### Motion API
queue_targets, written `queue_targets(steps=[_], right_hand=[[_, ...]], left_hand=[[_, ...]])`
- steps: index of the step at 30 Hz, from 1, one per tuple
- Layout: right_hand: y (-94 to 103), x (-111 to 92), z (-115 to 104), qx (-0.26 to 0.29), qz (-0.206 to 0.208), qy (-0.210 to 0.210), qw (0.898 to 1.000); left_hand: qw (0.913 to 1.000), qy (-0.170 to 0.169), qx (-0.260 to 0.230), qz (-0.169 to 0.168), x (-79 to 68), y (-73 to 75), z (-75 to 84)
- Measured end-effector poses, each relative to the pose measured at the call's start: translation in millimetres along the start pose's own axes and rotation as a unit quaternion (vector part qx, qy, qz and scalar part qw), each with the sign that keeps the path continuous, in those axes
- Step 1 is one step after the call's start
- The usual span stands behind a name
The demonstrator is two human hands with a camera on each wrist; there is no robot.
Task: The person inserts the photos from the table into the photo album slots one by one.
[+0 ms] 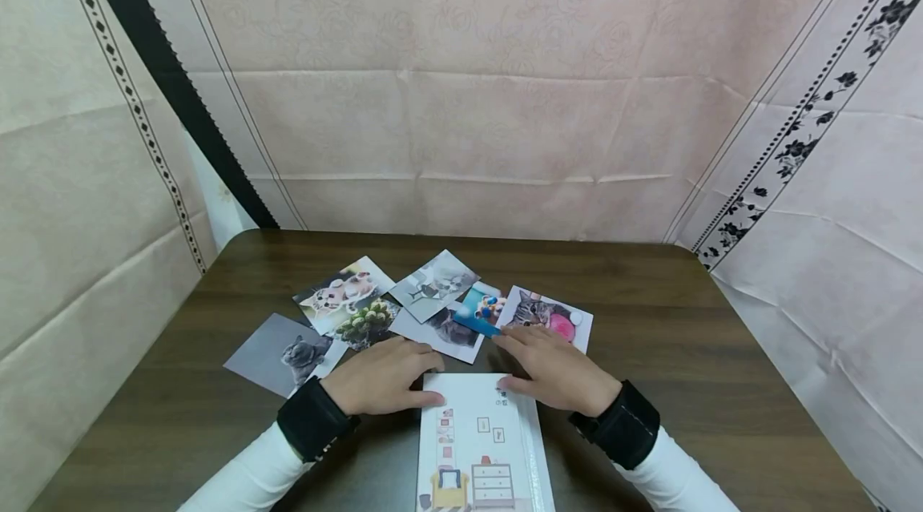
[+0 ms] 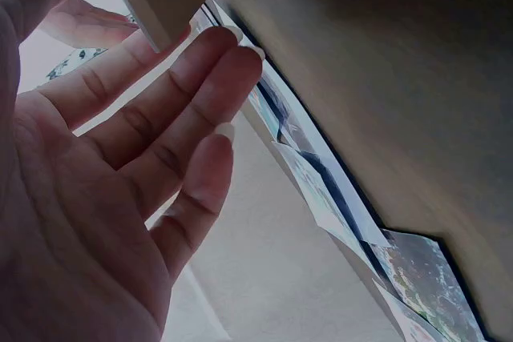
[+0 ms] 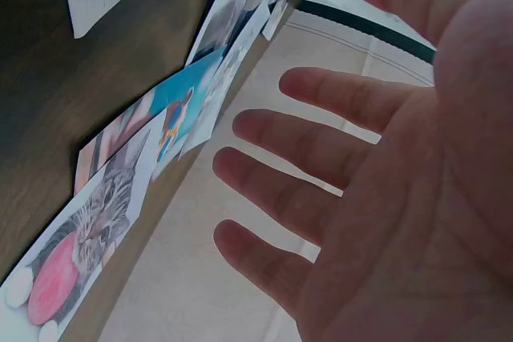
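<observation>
A white photo album (image 1: pixel 472 448) with a drawn room on its cover lies in front of the person, thick page edges showing along its right side. At its upper left corner the left hand (image 1: pixel 382 376) rests its thumb on the cover; its fingers extend past the top edge. In the left wrist view those fingers (image 2: pixel 200 86) are loosely bent beside the album's corner (image 2: pixel 156 6). Across from it, the right hand (image 1: pixel 558 368) has its thumb at the upper right corner and its fingers stretched toward the photos. Straight, spread fingers (image 3: pixel 280 138) show in the right wrist view.
Several loose photos fan out beyond the album: a grey cat (image 1: pixel 277 352), succulents (image 1: pixel 368 321), a pale print (image 1: pixel 434 285) and a kitten with a pink ball (image 1: pixel 555 320). Some overlap. The brown table (image 1: pixel 721 416) meets pale patterned cloth (image 1: pixel 469 135) behind.
</observation>
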State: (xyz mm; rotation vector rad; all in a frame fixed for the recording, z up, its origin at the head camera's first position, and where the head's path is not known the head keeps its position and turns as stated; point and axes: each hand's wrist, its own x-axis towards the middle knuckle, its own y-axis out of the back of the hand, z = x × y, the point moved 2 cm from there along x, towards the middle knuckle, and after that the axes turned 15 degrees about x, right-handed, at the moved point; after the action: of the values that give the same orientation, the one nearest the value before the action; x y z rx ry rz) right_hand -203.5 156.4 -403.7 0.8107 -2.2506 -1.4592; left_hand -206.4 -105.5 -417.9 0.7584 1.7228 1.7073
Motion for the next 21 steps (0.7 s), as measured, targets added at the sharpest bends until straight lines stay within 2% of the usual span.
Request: queue_targets(steps=[9,21], right_hand=[[-1.5,1.2,-5.4,0.032,-0.022,0.023,0.999],[-7.3,4.0,-8.5,0.059,-0.057,0.021,0.996]], left_hand=[[0.9996,0.008,-0.023,-0.011,2.0,-2.1,-0.2],[0.9983,0.02,-0.054,-0.01,2.2,-3.0,-1.7]])
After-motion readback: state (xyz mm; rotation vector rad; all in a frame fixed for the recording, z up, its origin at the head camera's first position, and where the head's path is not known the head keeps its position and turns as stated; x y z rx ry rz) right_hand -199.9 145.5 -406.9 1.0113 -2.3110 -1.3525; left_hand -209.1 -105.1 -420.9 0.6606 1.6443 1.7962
